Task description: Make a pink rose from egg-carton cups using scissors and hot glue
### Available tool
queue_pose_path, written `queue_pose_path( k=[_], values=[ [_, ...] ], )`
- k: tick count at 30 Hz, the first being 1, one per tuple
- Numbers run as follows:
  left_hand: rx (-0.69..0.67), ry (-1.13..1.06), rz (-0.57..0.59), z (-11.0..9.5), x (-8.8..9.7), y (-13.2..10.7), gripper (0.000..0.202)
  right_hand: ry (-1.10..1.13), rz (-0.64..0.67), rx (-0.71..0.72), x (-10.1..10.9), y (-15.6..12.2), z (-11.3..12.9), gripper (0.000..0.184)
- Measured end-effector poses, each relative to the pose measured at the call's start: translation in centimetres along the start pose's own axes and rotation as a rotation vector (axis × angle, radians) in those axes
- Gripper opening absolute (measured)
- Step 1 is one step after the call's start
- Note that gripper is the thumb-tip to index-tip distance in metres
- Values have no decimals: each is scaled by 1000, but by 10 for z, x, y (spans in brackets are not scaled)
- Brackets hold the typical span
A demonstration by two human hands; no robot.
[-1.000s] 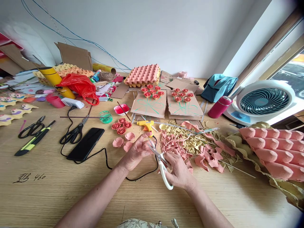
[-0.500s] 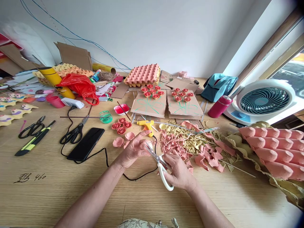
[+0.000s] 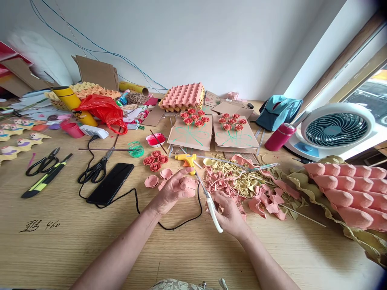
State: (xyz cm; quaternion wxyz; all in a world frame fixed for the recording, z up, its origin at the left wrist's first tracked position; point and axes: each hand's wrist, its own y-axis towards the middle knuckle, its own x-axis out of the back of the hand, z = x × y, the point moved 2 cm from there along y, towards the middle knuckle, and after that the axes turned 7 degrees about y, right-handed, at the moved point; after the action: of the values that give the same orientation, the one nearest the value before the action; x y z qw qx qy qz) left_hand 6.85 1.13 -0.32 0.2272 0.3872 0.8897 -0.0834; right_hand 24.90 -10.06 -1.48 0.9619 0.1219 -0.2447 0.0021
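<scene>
A pink carton piece point(image 3: 188, 186) sits just in front of the yellow glue gun point(image 3: 186, 159), on the side nearer the person, cupped in the left hand point(image 3: 172, 192). The thumb and curled fingers of that hand pinch the piece from both sides and hold it just above the table point(image 3: 60, 249). Just right of it, and also nearer than the glue gun, the right hand point(image 3: 229, 213) grips white-handled scissors point(image 3: 211, 203), its fingers closed through and around the handle loops. The blades lie close together and slant up toward the glue gun, with the tip just beside the pink piece; whether it touches cannot be told. The glue gun's black cord point(image 3: 169, 225) loops under both wrists. Left of the glue gun lie three finished red paper roses point(image 3: 155, 160), and nearer than those some shallow pink cups point(image 3: 151, 181). To the gun's right spreads a heap of pink and yellowish trimmings point(image 3: 242, 183). Behind the gun lie two cardboard sheets point(image 3: 190, 135) carrying glued roses and green drawn stems, with a pink egg tray point(image 3: 183, 96) farther back. Well to the left of the gun are a black phone point(image 3: 110, 183) and black scissors point(image 3: 95, 171). Far to its right stand a pink bottle point(image 3: 279, 137), a white fan point(image 3: 335, 129) and stacked pink egg trays point(image 3: 350, 193).
</scene>
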Motion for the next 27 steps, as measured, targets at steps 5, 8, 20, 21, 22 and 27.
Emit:
queue_pose_path(
  k=[5,8,20,21,22,27],
  values=[
    [7,66,-10,4,-4,3,46,-206,-105,-40,6,3,-9,30],
    [31,238,-10,11,-5,4,39,-427,-133,-106,12,4,-18,26],
    [145,929,9,32,-12,-3,10,-841,-94,-362,19,-2,-26,20],
    [134,952,8,34,-11,-3,9,-839,-81,-374,18,-2,-25,21],
    [126,974,6,35,-9,-2,8,-840,-67,-384,18,-1,-24,21],
    [88,1066,-33,36,-7,-3,13,-868,-9,-420,16,-2,-17,19]
  ],
)
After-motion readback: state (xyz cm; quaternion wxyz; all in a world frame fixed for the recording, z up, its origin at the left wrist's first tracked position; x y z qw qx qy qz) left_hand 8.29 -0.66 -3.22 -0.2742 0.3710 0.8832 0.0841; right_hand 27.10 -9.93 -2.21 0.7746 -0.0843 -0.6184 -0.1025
